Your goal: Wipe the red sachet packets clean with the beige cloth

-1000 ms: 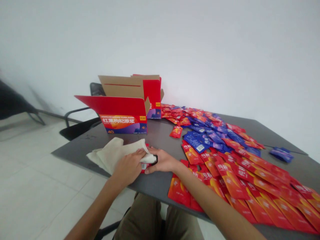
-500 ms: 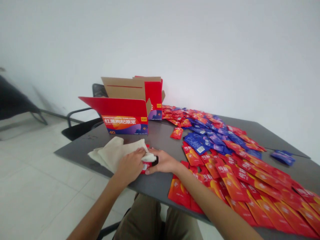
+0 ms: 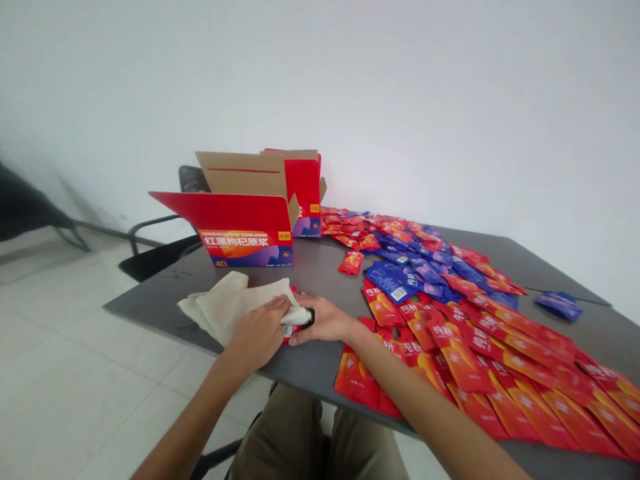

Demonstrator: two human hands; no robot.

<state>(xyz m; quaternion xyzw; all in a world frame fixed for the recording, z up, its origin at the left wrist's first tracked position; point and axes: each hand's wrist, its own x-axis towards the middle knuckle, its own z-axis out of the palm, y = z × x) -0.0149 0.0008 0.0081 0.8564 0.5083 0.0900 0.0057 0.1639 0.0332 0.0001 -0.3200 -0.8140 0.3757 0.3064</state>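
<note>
At the near edge of the table, my left hand is closed on a cream cloth. The cloth spreads out to the left, and a bunched end of it lies across a small red packet. My right hand grips the right side of that packet, thumb in front and fingers behind. A small black piece shows between the cloth end and my right hand; I cannot tell what it is. Most of the packet is hidden by hands and cloth. To the right, red pouches lie in overlapping rows beside my right forearm.
Two open red cartons stand at the back left of the grey table. Blue pouches and small red packets are heaped at the back. One blue pouch lies far right. A black chair stands behind the table.
The view has shifted slightly, so the table and cartons sit a little further left and higher. Both hands keep hold of the cloth and packet in nearly the same place.
</note>
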